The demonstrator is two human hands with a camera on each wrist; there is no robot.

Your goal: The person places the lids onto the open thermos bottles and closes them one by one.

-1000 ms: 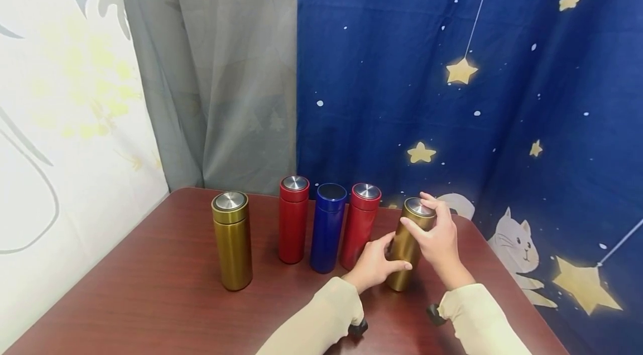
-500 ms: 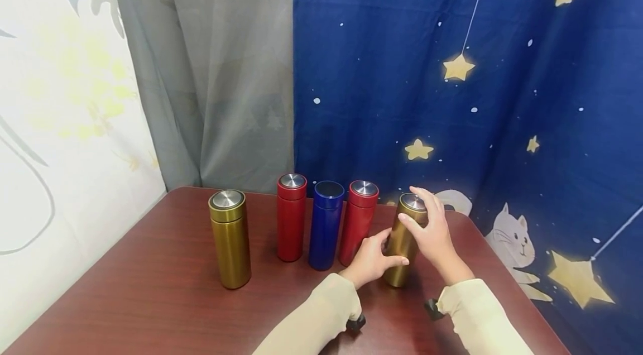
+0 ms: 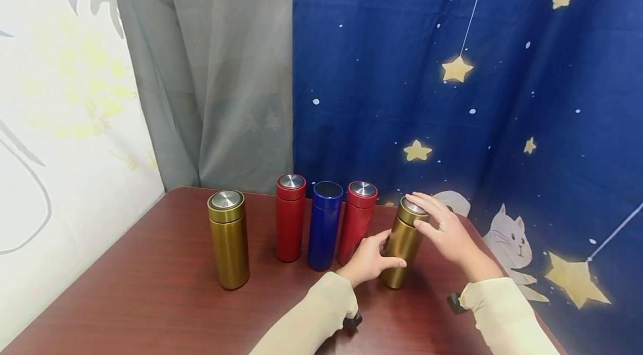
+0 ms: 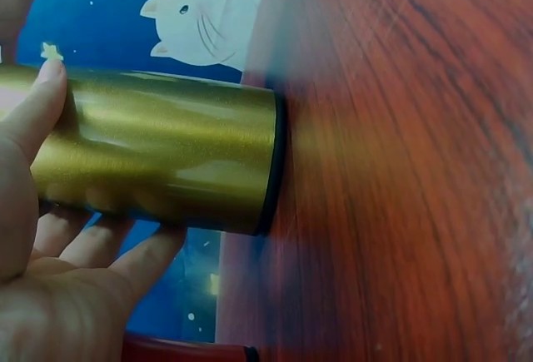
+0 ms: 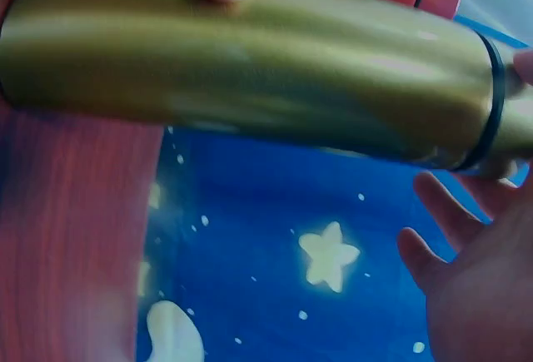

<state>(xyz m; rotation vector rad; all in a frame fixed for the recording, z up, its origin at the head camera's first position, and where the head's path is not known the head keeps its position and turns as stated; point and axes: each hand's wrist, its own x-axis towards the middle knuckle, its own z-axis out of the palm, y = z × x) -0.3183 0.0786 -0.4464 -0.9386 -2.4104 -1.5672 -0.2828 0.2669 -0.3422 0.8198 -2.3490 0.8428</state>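
Note:
At the right of the head view a gold thermos (image 3: 403, 242) stands on the table between both hands. My left hand (image 3: 368, 259) grips its body low down, thumb on the near side; the left wrist view shows several fingers beneath the gold body (image 4: 166, 146) and the thumb above. My right hand (image 3: 447, 235) is at the top, holding the lid (image 3: 408, 216) between thumb and fingers. From the right wrist, the thumb touches the lid beyond a dark seam, while other fingers (image 5: 445, 204) spread away from it. The lid appears seated on the body.
Left of the hands stand a red thermos (image 3: 358, 221), a blue thermos (image 3: 325, 226) and another red thermos (image 3: 289, 218). A second gold thermos (image 3: 229, 240) stands farther left. The reddish-brown table (image 3: 166, 293) ends near a grey curtain (image 3: 241, 76) and a star-printed blue curtain (image 3: 372, 76).
My right hand has turned about the lid, its wrist and sleeve swinging outward to the right. The left hand keeps its grip on the body. The head view has shifted slightly.

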